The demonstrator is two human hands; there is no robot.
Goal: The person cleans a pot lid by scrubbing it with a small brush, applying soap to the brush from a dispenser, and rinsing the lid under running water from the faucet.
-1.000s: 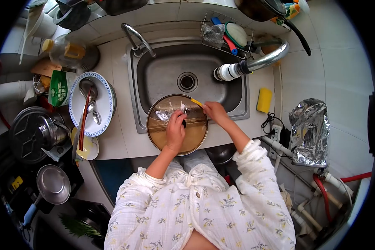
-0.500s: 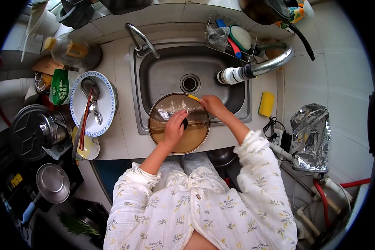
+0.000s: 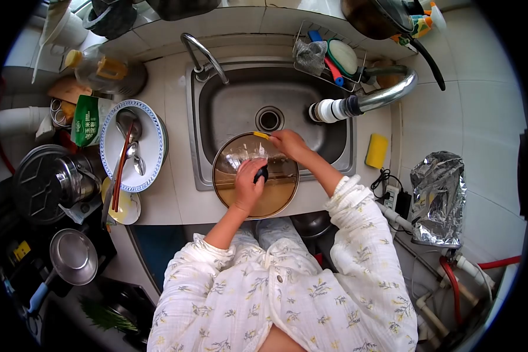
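Note:
A round glass pot lid (image 3: 278, 196) with a metal rim lies over the sink's front edge and the counter. My left hand (image 3: 250, 186) is closed around its black knob (image 3: 263, 173), with the fingers partly covering it. At the far rim of the lid, my right hand (image 3: 288, 144) pinches a small flat yellow piece (image 3: 261, 135). That piece lies against the rim; its exact kind is too small to make out. Beyond both hands is the steel sink (image 3: 229, 100) with its round drain (image 3: 270, 119).
A tap (image 3: 208, 56) and a wide metal pipe (image 3: 390, 94) reach over the sink. To the left stands a white bowl (image 3: 114, 164) with spoons and chopsticks. A yellow sponge (image 3: 376, 150) sits at the right, below a wire rack (image 3: 358, 56) of brushes.
My right hand has moved left along the lid's far rim with the yellow piece. My left hand stays at the knob, its fingers now wrapped more closely around it.

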